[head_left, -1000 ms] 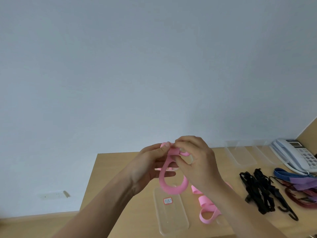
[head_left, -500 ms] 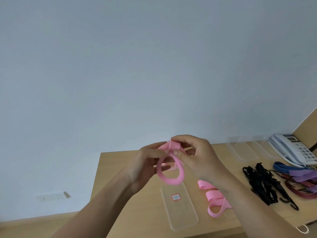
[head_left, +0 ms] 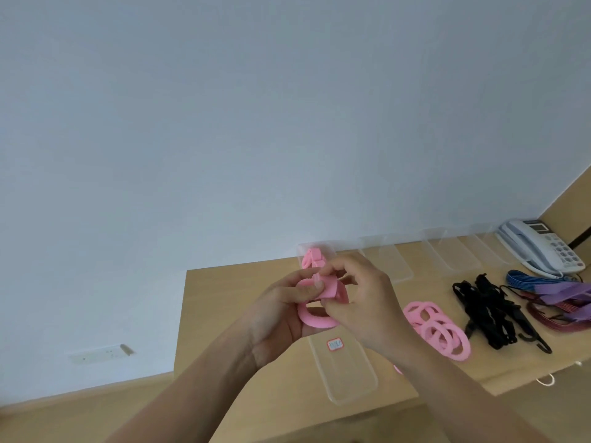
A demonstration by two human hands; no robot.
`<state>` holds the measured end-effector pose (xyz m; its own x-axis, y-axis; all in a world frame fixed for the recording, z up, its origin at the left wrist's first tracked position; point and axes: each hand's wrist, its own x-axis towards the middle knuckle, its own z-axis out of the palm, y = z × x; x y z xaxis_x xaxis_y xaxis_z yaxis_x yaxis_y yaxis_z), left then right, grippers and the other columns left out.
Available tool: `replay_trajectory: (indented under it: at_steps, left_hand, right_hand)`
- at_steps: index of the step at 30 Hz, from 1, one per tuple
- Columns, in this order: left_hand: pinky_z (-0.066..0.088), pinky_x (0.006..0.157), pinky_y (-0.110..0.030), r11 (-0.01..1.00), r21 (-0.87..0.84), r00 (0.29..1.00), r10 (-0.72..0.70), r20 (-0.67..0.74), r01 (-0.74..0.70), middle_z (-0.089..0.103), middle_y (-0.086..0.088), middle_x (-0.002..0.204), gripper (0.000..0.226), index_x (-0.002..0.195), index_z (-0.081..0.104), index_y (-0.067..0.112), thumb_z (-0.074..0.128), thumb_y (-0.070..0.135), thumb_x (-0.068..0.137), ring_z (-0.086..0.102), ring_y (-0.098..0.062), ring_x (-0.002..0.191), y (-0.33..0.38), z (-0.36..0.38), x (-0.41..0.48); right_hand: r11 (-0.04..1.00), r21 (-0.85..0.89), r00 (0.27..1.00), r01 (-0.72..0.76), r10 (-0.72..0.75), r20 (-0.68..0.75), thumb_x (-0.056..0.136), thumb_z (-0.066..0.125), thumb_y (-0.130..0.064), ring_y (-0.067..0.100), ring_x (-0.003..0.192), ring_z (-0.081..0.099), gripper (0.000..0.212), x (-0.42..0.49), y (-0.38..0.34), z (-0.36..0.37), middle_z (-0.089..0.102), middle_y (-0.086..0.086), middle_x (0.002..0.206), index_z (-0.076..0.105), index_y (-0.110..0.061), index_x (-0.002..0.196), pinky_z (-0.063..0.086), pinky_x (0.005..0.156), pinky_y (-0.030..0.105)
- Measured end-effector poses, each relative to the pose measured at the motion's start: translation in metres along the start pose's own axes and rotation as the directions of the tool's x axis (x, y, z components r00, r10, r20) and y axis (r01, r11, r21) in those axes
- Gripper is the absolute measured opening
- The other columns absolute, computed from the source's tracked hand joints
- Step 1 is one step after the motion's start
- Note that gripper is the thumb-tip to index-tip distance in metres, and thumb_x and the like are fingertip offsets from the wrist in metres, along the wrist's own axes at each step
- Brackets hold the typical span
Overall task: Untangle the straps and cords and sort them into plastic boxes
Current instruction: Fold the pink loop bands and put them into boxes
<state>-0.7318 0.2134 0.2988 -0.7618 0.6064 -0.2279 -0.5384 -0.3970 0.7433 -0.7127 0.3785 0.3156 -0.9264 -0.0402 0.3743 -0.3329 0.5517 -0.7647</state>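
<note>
1. Above the counter (head_left: 224,298), both hands hold the pink strap (head_left: 315,321), now wound into a tighter coil than before.
2. The left hand's (head_left: 278,321) grip curls around it; the right hand's (head_left: 371,311) grip pinches its end.
3. It hovers over a clear box (head_left: 348,375).

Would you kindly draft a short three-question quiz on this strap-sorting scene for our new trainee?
1. True or false: the left hand and right hand both grip the same pink strap.
2. What lies on the table just right of the loose pink coils? A) black straps B) a telephone C) scissors
3. Fill in: the clear box beneath the hands bears a ___-bordered label.
Key: 1 true; 2 A; 3 red.
</note>
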Motion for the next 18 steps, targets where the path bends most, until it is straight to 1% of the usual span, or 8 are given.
replay_trajectory:
  at_steps: [3,5,8,10,12,14,16,18]
  left_hand:
    - [0.061,0.084,-0.044,1.000,-0.022,0.998,-0.013,-0.067,0.012,0.070,-0.024,0.123,0.046,0.130,0.064,-0.003,0.071,-0.001,0.085,0.071,-0.034,0.100,-0.009,-0.009,0.011]
    - [0.061,0.080,-0.042,0.999,-0.045,0.995,-0.023,-0.099,0.019,0.071,-0.024,0.117,0.038,0.126,0.065,-0.006,0.066,-0.009,0.088,0.073,-0.033,0.096,-0.013,-0.014,0.020]
    - [0.062,0.077,-0.041,0.999,-0.044,0.985,-0.033,-0.169,0.026,0.072,-0.026,0.114,0.032,0.120,0.068,-0.006,0.059,-0.013,0.090,0.074,-0.038,0.097,-0.017,-0.020,0.034]
    - [0.062,0.078,-0.042,0.998,-0.059,0.980,-0.048,-0.195,0.037,0.070,-0.029,0.114,0.032,0.121,0.066,-0.009,0.059,-0.014,0.090,0.073,-0.044,0.099,-0.020,-0.024,0.044]
    - [0.062,0.083,-0.044,0.997,-0.045,0.973,-0.067,-0.222,0.058,0.069,-0.031,0.115,0.035,0.125,0.062,-0.011,0.060,-0.014,0.091,0.071,-0.046,0.103,-0.025,-0.026,0.056]
    - [0.062,0.087,-0.044,0.996,0.017,0.956,-0.074,-0.284,0.082,0.070,-0.029,0.117,0.035,0.125,0.062,-0.010,0.063,-0.012,0.090,0.071,-0.042,0.104,-0.032,-0.028,0.069]
    - [0.062,0.087,-0.042,0.989,0.075,0.944,-0.098,-0.316,0.128,0.072,-0.022,0.118,0.039,0.126,0.064,-0.004,0.070,-0.001,0.087,0.073,-0.035,0.102,-0.039,-0.031,0.079]
    - [0.062,0.083,-0.041,0.969,0.156,0.938,-0.136,-0.318,0.193,0.074,-0.016,0.119,0.043,0.127,0.068,0.008,0.077,0.020,0.086,0.074,-0.033,0.102,-0.045,-0.037,0.089]
  right_hand:
    - [0.999,0.007,0.998,-0.045,0.045,0.050,0.069,0.082,0.003,0.017,0.086,0.063,0.025,0.001,0.009,0.002,0.065,-0.004,0.088,0.068,-0.011,0.084,0.052,0.077,0.039]
    - [0.998,0.020,0.989,-0.060,0.056,0.140,0.067,0.086,-0.001,0.015,0.091,0.063,0.030,0.004,0.020,-0.001,0.066,-0.004,0.093,0.069,-0.013,0.089,0.052,0.081,0.039]
    - [0.998,0.034,0.953,-0.053,0.040,0.300,0.067,0.092,-0.016,0.011,0.116,0.060,0.046,0.008,0.045,-0.006,0.063,-0.006,0.120,0.071,-0.017,0.108,0.049,0.096,0.030]
    - [0.999,-0.042,0.927,-0.006,0.021,0.374,0.066,0.092,-0.022,0.007,0.129,0.050,0.058,0.011,0.062,-0.006,0.056,-0.009,0.136,0.068,-0.019,0.119,0.043,0.104,0.025]
    - [0.991,-0.102,0.928,0.088,-0.044,0.371,0.068,0.089,-0.018,0.005,0.120,0.054,0.053,0.014,0.080,-0.002,0.061,-0.010,0.128,0.068,-0.018,0.117,0.045,0.097,0.023]
    - [0.988,-0.088,0.942,0.123,-0.089,0.322,0.069,0.086,-0.011,0.009,0.101,0.062,0.037,0.019,0.098,0.001,0.068,-0.008,0.109,0.070,-0.017,0.103,0.051,0.084,0.026]
    - [0.998,-0.038,0.952,0.049,-0.035,0.306,0.067,0.084,-0.010,0.006,0.090,0.065,0.035,0.024,0.116,0.001,0.069,-0.014,0.098,0.068,-0.022,0.096,0.053,0.077,0.026]
    - [1.000,-0.006,0.948,-0.025,0.026,0.317,0.065,0.083,-0.014,0.005,0.085,0.065,0.040,0.029,0.135,0.000,0.068,-0.018,0.093,0.064,-0.030,0.097,0.053,0.073,0.024]
